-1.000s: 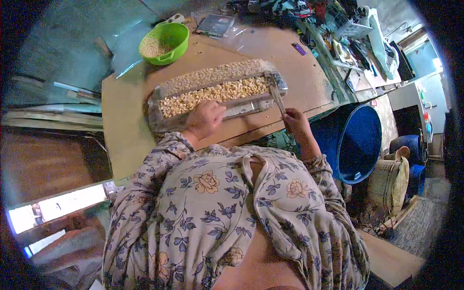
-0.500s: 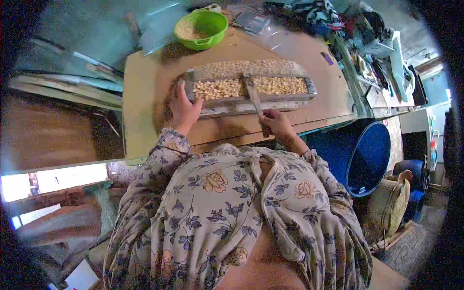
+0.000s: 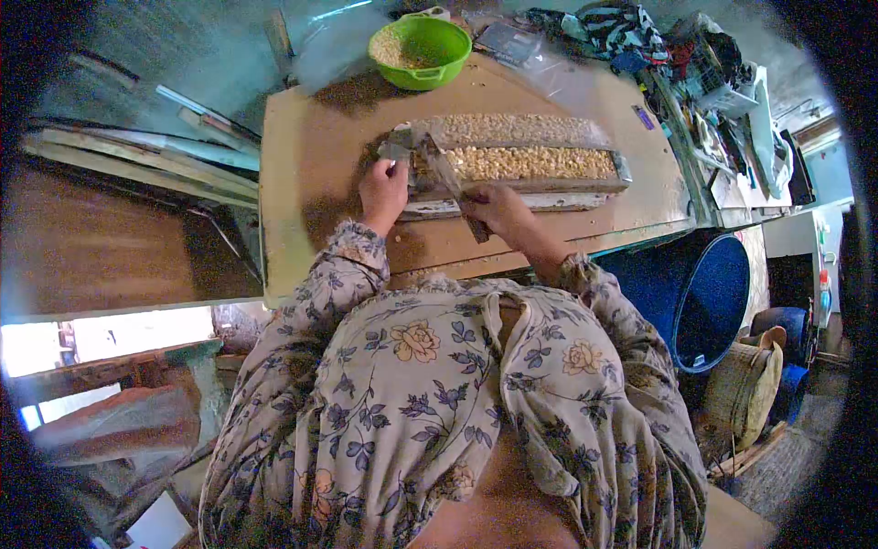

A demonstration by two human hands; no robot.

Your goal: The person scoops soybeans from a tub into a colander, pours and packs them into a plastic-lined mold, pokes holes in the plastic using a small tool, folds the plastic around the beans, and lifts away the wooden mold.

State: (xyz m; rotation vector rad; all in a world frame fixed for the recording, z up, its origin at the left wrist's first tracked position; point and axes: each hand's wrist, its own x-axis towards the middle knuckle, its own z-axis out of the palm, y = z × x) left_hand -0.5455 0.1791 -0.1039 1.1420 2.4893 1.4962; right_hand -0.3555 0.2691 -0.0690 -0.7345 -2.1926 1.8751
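Observation:
A long wooden frame (image 3: 526,186) lies crosswise on the board, its trough filled with pale puffed grains (image 3: 535,163). Another strip of grains (image 3: 521,128) runs along its far side. My right hand (image 3: 498,209) is closed round a flat knife-like tool (image 3: 446,171), which slants up and left over the frame's left part. At the frame's left end my left hand (image 3: 384,192) has its fingers curled against the corner. The tool's tip lies near that hand, and its exact contact with the grains is hard to make out.
A green basin (image 3: 441,66) holding more pale grains stands at the back of the brown board (image 3: 320,183). Clothes and clutter (image 3: 613,37) are heaped at the back right. Below the right edge is a blue barrel (image 3: 713,302); wooden planks (image 3: 137,165) lie at left.
The knife-like tool and my right hand have moved left along the frame, from its middle to its left end. My left hand's fingers have curled in. The view has shifted slightly.

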